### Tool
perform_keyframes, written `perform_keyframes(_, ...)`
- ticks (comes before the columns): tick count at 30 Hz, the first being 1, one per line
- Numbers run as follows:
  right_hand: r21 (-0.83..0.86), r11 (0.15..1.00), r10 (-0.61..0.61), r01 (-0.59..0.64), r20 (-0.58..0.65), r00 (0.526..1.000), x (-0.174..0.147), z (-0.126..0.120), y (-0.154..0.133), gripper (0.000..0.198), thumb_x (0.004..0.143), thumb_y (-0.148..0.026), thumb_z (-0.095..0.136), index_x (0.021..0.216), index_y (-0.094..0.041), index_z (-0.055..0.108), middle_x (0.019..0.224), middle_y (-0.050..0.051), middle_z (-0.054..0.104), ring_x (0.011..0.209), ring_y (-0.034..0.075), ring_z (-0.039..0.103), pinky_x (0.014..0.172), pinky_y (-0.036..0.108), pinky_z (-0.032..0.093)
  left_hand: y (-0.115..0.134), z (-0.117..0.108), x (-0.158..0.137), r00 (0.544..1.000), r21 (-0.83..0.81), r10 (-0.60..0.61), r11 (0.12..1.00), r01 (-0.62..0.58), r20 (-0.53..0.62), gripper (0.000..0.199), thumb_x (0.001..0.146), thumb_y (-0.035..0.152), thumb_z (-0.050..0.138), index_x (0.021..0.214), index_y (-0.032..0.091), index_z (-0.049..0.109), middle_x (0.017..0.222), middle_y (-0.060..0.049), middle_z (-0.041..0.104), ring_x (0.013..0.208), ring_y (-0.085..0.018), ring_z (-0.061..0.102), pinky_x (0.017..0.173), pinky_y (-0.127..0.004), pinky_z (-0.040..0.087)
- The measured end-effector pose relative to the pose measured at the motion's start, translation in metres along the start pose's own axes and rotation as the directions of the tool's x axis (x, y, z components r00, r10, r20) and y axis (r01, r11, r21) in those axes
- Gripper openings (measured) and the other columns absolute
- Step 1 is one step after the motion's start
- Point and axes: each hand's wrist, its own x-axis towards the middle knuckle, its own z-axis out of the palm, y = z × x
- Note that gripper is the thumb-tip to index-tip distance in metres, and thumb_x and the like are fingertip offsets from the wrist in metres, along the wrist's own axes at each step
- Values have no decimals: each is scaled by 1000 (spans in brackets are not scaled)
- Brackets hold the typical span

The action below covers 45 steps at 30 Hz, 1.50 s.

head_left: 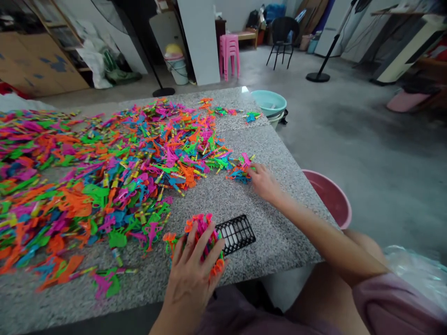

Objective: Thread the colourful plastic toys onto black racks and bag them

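My left hand [192, 267] lies with fingers spread over a cluster of small bright plastic toys [200, 223], which stand up in pink, orange and green at the left part of a black grid rack [239, 235]. The rack's right part shows bare, with oval slots. Farther out on the table, my right hand [266, 182] has its thumb and fingers closed at the edge of a small heap of the same toys [240, 171]. Its fingertips are partly hidden among the toys. My left palm and fingers hide some of the toys beneath.
A big heap of mixed-colour plastic toys [139, 149] covers the left of the speckled stone table [279, 223]. By the table's right edge stand a red-pink basin [344, 204] and a light blue basin [270, 100]. Clear plastic bags [419, 274] lie at lower right.
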Motion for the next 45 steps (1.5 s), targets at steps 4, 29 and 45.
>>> perform_keyframes(4,-42,986,-158,160,40,987,49,10,-35,32,94,-11,39,119,-10,61,123,18,54,115,30,46,95,41,40,1,-1,2,1000,10,-4,1000,4,-5,28,94,38,52,117,29,66,139,-6,57,131,-35,48,102,-52,41)
perform_keyframes(29,105,960,159,-258,553,817,-87,-40,43,40,66,-32,82,97,-15,64,98,9,65,82,21,62,66,26,44,-5,-4,-1,992,9,58,998,-59,111,33,94,38,56,123,26,60,149,-8,46,142,-37,32,106,-55,38)
perform_keyframes(45,943,16,-33,-333,334,942,-49,33,-102,21,75,-19,61,89,-21,45,68,-6,53,54,10,51,52,22,45,1,-10,7,989,-105,40,994,-25,143,24,93,31,58,113,20,64,134,-4,62,141,-31,37,115,-50,32)
